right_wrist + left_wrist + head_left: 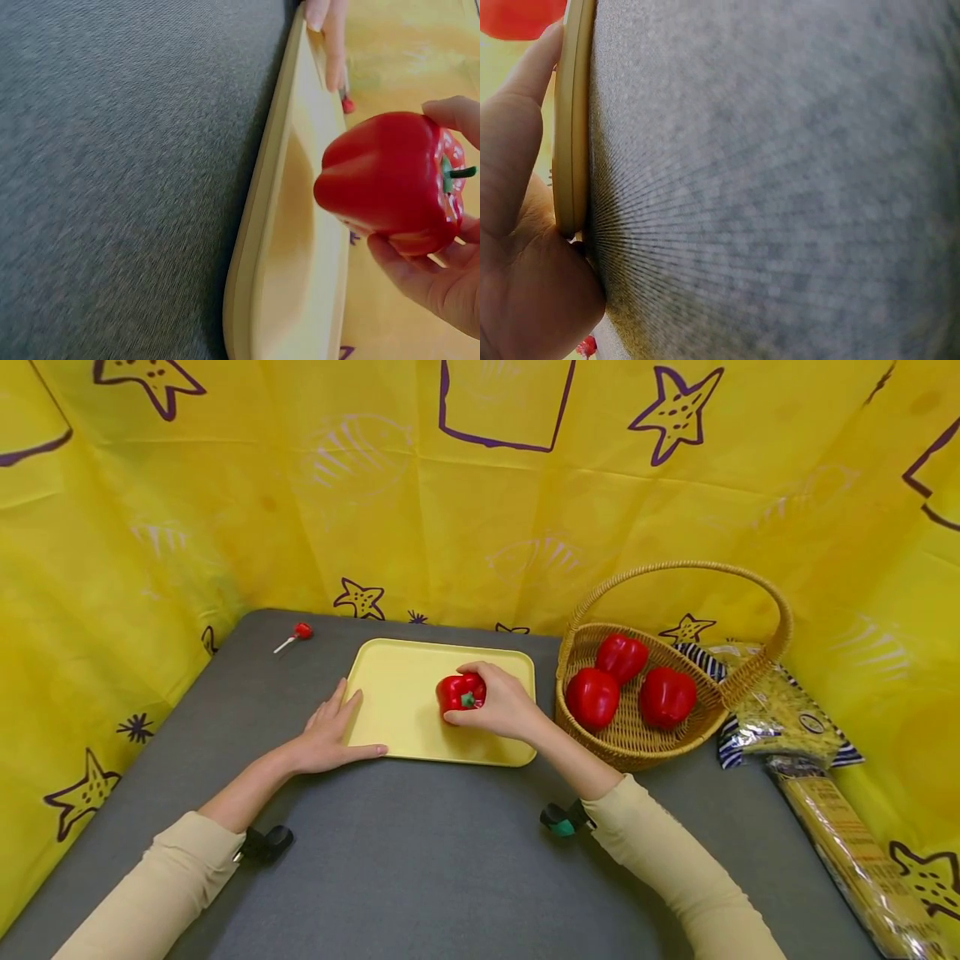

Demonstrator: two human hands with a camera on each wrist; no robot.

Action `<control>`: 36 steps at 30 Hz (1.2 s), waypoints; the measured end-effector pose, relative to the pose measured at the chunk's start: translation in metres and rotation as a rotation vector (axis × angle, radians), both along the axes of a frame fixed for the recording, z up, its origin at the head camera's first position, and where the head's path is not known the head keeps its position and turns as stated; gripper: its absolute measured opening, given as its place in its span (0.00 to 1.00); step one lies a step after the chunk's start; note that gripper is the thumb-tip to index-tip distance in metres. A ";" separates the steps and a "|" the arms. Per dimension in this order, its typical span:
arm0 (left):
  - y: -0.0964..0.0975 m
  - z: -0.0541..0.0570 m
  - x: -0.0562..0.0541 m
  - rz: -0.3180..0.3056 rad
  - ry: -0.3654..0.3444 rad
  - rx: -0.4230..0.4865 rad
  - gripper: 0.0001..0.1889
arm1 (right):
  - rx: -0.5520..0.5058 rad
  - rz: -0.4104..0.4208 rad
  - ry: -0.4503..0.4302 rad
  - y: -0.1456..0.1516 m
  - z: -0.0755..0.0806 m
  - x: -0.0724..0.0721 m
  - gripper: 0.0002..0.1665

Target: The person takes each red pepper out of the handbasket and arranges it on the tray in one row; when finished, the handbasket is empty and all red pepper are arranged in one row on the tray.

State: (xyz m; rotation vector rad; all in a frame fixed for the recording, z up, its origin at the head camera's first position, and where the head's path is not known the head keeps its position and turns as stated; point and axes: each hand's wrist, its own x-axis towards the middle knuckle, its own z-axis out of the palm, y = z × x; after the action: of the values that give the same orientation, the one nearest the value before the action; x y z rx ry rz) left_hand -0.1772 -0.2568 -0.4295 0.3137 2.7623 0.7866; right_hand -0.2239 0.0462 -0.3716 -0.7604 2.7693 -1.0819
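A red bell pepper [453, 693] with a green stem is held over the pale yellow tray [397, 727]. My right hand [501, 700] grips it from the right, thumb on one side and fingers on the other. In the right wrist view the pepper [382, 180] looks lifted off the tray, its underside facing the tray floor. My left hand [326, 739] rests at the tray's front left corner with fingers spread. Its thumb lies along the front rim, as the left wrist view also shows beside the tray edge [571, 135].
Right of the tray stands a wicker basket [626, 739] with a tall handle, holding three red bell peppers [592, 697]. Beyond it lie a striped plastic bag [787, 710] and a long clear packet [855, 843]. A red lollipop [302, 631] lies at the back left of the grey table [420, 860].
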 end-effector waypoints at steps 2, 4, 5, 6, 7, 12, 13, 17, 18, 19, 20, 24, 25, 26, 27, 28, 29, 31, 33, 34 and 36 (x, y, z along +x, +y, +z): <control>0.000 0.000 0.000 0.001 -0.004 0.006 0.60 | 0.006 -0.008 -0.011 -0.005 0.000 -0.002 0.39; 0.000 0.001 0.000 0.000 -0.004 0.007 0.60 | 0.010 -0.012 -0.022 -0.010 0.000 -0.005 0.39; 0.000 0.001 0.000 -0.001 -0.003 0.008 0.60 | 0.010 -0.013 -0.027 -0.012 0.001 -0.006 0.38; 0.000 0.001 0.000 -0.003 -0.002 0.010 0.60 | 0.009 -0.012 -0.033 -0.014 0.001 -0.007 0.38; 0.000 0.001 0.000 -0.005 0.000 0.012 0.60 | 0.009 -0.015 -0.039 -0.017 0.001 -0.008 0.38; -0.001 0.000 0.000 -0.010 0.014 0.028 0.61 | 0.004 -0.025 -0.057 -0.027 0.000 -0.013 0.37; -0.001 -0.001 0.000 -0.011 0.016 0.030 0.61 | 0.001 -0.028 -0.060 -0.029 0.000 -0.014 0.37; -0.002 -0.002 -0.001 -0.013 0.021 0.035 0.62 | -0.006 -0.038 -0.065 -0.037 0.001 -0.018 0.37; -0.003 -0.002 -0.001 -0.013 0.022 0.033 0.62 | -0.008 -0.040 -0.068 -0.039 0.001 -0.019 0.37; -0.003 -0.002 -0.001 -0.015 0.024 0.036 0.63 | -0.011 -0.044 -0.074 -0.042 0.001 -0.019 0.37; -0.004 -0.002 -0.001 -0.015 0.026 0.037 0.63 | -0.011 -0.046 -0.077 -0.044 0.001 -0.020 0.37; -0.004 -0.002 -0.002 -0.018 0.038 0.053 0.63 | -0.022 -0.052 -0.102 -0.053 0.002 -0.024 0.38; -0.004 -0.002 -0.002 -0.018 0.038 0.060 0.63 | -0.023 -0.053 -0.108 -0.055 0.002 -0.025 0.38; -0.004 -0.001 -0.002 -0.017 0.039 0.062 0.63 | -0.022 -0.054 -0.112 -0.058 0.002 -0.025 0.39; -0.004 -0.002 -0.002 -0.018 0.039 0.068 0.63 | -0.023 -0.058 -0.118 -0.060 0.002 -0.026 0.39; -0.003 -0.002 -0.002 -0.016 0.036 0.069 0.63 | -0.022 -0.061 -0.119 -0.062 0.002 -0.027 0.40; -0.003 -0.002 -0.002 -0.016 0.036 0.072 0.63 | -0.018 -0.064 -0.122 -0.064 0.002 -0.028 0.40; -0.003 -0.002 -0.002 -0.014 0.031 0.074 0.64 | -0.015 -0.068 -0.123 -0.068 0.002 -0.030 0.41; -0.003 -0.002 -0.002 -0.013 0.030 0.073 0.64 | -0.011 -0.070 -0.116 -0.073 0.002 -0.031 0.41; -0.003 -0.002 -0.002 -0.011 0.028 0.071 0.64 | -0.010 -0.069 -0.111 -0.075 0.003 -0.032 0.40; -0.004 -0.003 -0.002 -0.009 0.024 0.074 0.64 | -0.010 -0.065 -0.105 -0.079 0.003 -0.034 0.40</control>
State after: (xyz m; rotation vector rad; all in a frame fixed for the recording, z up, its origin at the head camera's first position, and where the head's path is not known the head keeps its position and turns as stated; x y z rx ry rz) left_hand -0.1792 -0.2605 -0.4321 0.3519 2.7567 0.8896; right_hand -0.2584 -0.0332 -0.3682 -0.5999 2.7195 -1.1142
